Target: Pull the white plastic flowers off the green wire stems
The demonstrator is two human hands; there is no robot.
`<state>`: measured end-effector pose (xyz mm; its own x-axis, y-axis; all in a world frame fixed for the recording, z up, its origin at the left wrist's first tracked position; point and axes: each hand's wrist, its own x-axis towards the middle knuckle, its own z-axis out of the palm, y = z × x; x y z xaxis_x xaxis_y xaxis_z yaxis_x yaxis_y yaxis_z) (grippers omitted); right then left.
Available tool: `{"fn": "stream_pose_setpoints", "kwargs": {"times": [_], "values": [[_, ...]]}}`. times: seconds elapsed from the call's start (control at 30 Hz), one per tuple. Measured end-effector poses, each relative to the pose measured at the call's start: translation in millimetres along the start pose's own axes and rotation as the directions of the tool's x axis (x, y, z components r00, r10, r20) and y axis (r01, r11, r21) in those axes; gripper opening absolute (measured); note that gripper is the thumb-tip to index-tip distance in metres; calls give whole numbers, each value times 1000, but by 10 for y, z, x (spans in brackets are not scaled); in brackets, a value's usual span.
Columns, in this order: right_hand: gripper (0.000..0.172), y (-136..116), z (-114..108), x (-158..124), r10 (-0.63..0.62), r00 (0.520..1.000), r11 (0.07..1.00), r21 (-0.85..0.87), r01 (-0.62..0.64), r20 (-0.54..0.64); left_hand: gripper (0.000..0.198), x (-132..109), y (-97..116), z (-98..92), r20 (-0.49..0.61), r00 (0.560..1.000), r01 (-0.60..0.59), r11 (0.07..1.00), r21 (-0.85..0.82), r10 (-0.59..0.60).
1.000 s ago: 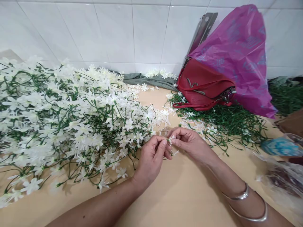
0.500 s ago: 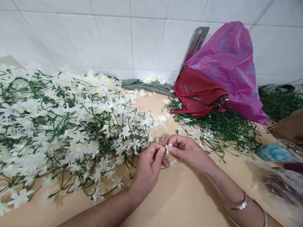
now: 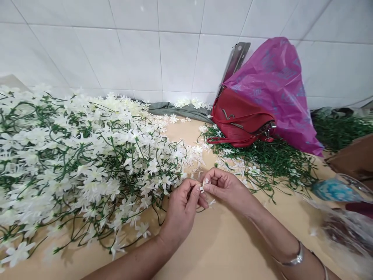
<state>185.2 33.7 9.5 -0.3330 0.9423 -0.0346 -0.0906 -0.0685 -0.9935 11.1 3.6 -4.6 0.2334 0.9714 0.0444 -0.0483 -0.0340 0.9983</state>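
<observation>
My left hand (image 3: 185, 200) and my right hand (image 3: 225, 189) meet above the tan tabletop. Between their pinched fingertips is a small white artificial flower (image 3: 204, 186), gripped from both sides. A thin green stem shows below the left fingers, and a white stamen piece (image 3: 212, 202) pokes out beside them. Close by on the left lies a big heap of white artificial flowers (image 3: 96, 175) on green stems. Loose white stamens (image 3: 195, 157) are scattered just beyond my hands.
A red handbag (image 3: 244, 116) and a purple plastic bag (image 3: 287, 93) stand against the tiled wall. Bare green stems (image 3: 276, 159) spread below them. At right are a blue-patterned item (image 3: 335, 189) and a clear plastic bag (image 3: 346, 233).
The fingertips have shifted slightly on the white flower, which now sits a little lower and further left between them. The whole view has tilted up a little.
</observation>
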Motion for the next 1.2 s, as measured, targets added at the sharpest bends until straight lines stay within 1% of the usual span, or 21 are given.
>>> {"fn": "stream_pose_setpoints", "kwargs": {"times": [0.13, 0.27, 0.33, 0.47, 0.53, 0.7, 0.83, 0.97, 1.2], "values": [[28, -23, -56, -5, -29, 999, 1000, -6, 30, 31, 32, -7, 17, 7, 30, 1000, -6, 999, 34, 5], [27, -41, -111, 3, -49, 997, 998, -44, 52, 60, 28, -13, 30, 5, 30, 1000, -5, 1000, 28, 4], [28, -31, -129, 9, -42, 998, 998, -52, 45, 57, 27, -17, 36, 4, 34, 999, -8, 999, 36, 6], [26, 23, -153, 15, -43, 999, 997, -61, 44, 12, 26, -36, 43, 10, 33, 999, -24, 998, 54, 22], [24, 44, -157, 16, -51, 999, 997, -57, 51, 3, 27, -45, 41, 16, 31, 999, -19, 998, 53, 18], [24, 33, -144, 24, -93, 994, 995, -38, 95, 60, 28, -42, 37, 20, 27, 1000, -12, 997, 74, 10], [24, 20, -132, 31, -120, 990, 991, -58, 124, 69, 29, -30, 39, 17, 24, 1000, -13, 996, 89, 10], [23, 25, -131, 26, -123, 990, 987, -92, 129, 63, 28, -31, 39, 13, 24, 1000, -17, 997, 71, 15], [29, 19, -126, 22, -115, 991, 985, -123, 123, 70, 26, -31, 29, -14, 47, 998, -46, 997, 68, 43]]}}
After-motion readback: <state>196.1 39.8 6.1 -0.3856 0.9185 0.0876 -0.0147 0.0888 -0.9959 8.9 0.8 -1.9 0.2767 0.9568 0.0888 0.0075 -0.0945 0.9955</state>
